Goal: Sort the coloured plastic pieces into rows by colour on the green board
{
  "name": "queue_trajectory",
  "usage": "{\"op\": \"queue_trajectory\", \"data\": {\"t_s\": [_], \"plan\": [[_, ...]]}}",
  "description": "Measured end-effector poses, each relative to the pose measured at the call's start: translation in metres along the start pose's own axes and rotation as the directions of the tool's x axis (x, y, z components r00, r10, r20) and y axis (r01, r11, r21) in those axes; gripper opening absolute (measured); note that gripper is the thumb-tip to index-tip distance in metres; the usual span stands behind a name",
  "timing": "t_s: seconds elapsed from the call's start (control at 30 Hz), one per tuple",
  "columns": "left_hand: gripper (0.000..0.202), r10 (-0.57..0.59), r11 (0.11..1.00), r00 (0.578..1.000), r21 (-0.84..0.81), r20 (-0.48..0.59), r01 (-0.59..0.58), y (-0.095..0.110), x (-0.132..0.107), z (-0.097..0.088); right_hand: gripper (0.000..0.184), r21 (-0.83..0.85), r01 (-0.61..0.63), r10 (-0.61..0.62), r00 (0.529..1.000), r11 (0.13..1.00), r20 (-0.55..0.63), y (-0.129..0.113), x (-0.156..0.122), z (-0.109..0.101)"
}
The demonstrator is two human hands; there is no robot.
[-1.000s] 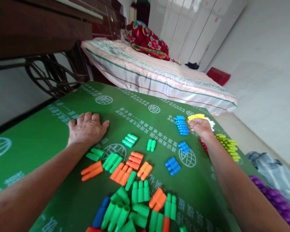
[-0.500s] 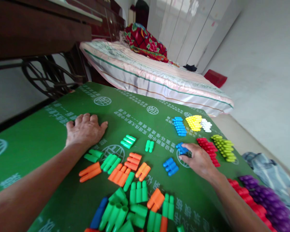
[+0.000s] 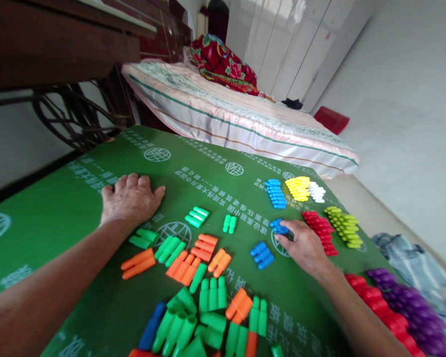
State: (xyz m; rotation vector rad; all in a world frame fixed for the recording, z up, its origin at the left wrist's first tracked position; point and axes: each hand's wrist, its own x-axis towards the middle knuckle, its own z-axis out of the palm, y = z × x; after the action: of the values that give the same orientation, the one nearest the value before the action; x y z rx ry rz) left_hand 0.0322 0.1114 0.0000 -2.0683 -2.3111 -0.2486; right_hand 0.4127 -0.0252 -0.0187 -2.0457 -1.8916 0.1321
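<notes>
Green pieces (image 3: 176, 327): nearest, in front of and left of the loose blue block (image 3: 262, 255), with orange pieces (image 3: 183, 267) among them.
Right hand (image 3: 306, 245): right of the loose blue block, thumb and forefinger narrowed at a small blue piece (image 3: 278, 226); cannot tell whether it is gripped.
Small blue piece: just beyond the loose blue block, slightly right.
Left hand (image 3: 130, 201): well left of and beyond that block, palm down, fingers slightly spread.
Yellow row (image 3: 298, 188): farther beyond it, rightward.
Bed (image 3: 241, 116): farthest beyond.
</notes>
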Motion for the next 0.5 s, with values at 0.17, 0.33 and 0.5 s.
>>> {"op": "queue_trajectory", "data": {"t_s": [0.17,0.33,0.5], "plan": [[0.066,-0.004,1.000,1.000,0.012,0.011,0.004,0.000,0.000,-0.001,0.031,0.203,-0.074,0.090,0.994,0.976,-0.068,0.001,0.008,-0.004],[0.067,-0.001,1.000,1.000,0.002,0.005,0.001,-0.001,0.000,-0.001,0.035,0.283,-0.168,0.224,0.959,0.944,-0.176,0.007,0.062,-0.026],[0.067,0.000,1.000,1.000,-0.003,0.007,0.000,-0.001,0.001,-0.001,0.034,0.242,-0.227,0.270,0.950,0.943,-0.159,0.017,0.131,-0.025]]}}
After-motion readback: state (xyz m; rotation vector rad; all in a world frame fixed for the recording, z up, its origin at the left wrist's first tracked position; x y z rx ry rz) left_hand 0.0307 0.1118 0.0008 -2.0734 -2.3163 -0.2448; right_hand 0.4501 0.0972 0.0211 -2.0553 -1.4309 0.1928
